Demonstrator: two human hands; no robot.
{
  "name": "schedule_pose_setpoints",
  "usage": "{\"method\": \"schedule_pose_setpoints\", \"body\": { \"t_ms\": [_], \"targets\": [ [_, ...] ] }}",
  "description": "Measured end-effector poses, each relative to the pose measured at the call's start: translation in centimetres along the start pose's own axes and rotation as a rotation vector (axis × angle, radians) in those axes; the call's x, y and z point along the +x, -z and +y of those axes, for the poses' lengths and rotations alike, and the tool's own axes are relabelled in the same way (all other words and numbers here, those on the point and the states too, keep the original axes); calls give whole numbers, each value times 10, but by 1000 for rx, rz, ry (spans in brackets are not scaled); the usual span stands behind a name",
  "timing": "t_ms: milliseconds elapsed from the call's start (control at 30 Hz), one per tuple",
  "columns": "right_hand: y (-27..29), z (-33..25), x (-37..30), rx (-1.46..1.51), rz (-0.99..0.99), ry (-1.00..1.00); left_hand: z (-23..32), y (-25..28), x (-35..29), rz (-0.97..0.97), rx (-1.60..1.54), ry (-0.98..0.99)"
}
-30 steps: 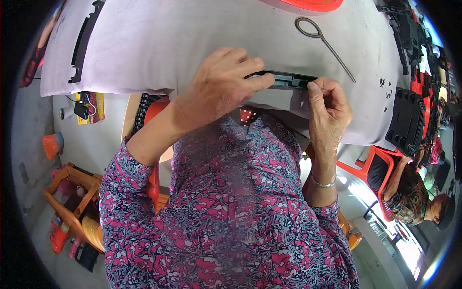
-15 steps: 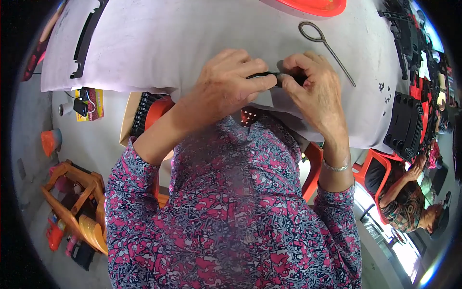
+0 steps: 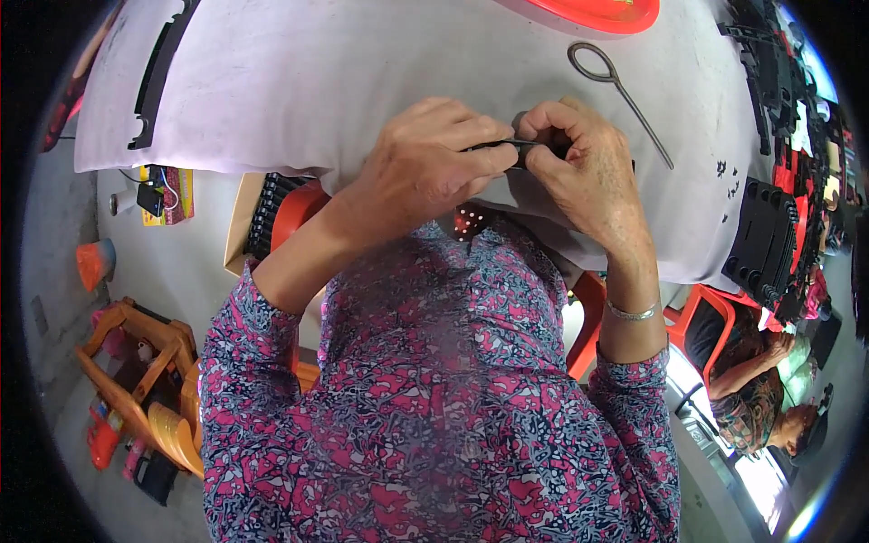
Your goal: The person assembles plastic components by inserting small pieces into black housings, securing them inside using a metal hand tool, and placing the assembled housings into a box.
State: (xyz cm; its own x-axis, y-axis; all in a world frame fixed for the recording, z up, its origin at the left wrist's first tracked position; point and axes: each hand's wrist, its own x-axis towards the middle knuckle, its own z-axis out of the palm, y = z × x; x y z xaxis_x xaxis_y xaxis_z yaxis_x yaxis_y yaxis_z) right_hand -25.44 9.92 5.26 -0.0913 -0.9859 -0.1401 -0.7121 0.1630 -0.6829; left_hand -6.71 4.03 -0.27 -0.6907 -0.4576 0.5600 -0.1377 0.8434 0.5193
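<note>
A thin dark strip-like piece (image 3: pixel 496 143) is held above the near part of the cloth-covered table (image 3: pixel 299 81); most of it is hidden by fingers. My left hand (image 3: pixel 439 154) is closed around it, thumb and forefinger pinching its length. At its tapered right end, my right hand (image 3: pixel 593 167) is closed in a pinch, thumb against curled fingers. Beyond the right hand lies a metal rod with a looped end (image 3: pixel 625 90). Small black bits (image 3: pixel 729 185) are scattered farther right.
A red tray (image 3: pixel 615 16) stands at the far edge of view. One long black plastic strip (image 3: pixel 161 77) lies at left, stacked black plastic parts (image 3: pixel 765 240) at right. A wooden rack (image 3: pixel 140 371) is lower left. Another person (image 3: pixel 751 403) sits at lower right, beside a red chair (image 3: pixel 711 326).
My right hand has shifted slightly and its fingers are curled a little tighter at the dark piece's end. The left hand keeps its pinch. The person at right has leaned a little.
</note>
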Motion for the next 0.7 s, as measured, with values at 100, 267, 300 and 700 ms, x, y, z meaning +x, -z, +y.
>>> {"method": "schedule_pose_setpoints", "body": {
  "t_ms": [100, 267, 300, 700],
  "targets": [
    [-2, -3, 2, 21, 3, -5, -3, -1, -2, 0, -21, -7],
    [-2, -3, 1, 8, 8, -11, -5, 0, -2, -11, -36, -23],
    [-2, -4, 1, 1, 9, -8, -5, 0, -4, -8, -45, -21],
    [-2, 0, 3, 2, -8, 10, -6, 0, -2, -26, -126, -21]
  ]
}}
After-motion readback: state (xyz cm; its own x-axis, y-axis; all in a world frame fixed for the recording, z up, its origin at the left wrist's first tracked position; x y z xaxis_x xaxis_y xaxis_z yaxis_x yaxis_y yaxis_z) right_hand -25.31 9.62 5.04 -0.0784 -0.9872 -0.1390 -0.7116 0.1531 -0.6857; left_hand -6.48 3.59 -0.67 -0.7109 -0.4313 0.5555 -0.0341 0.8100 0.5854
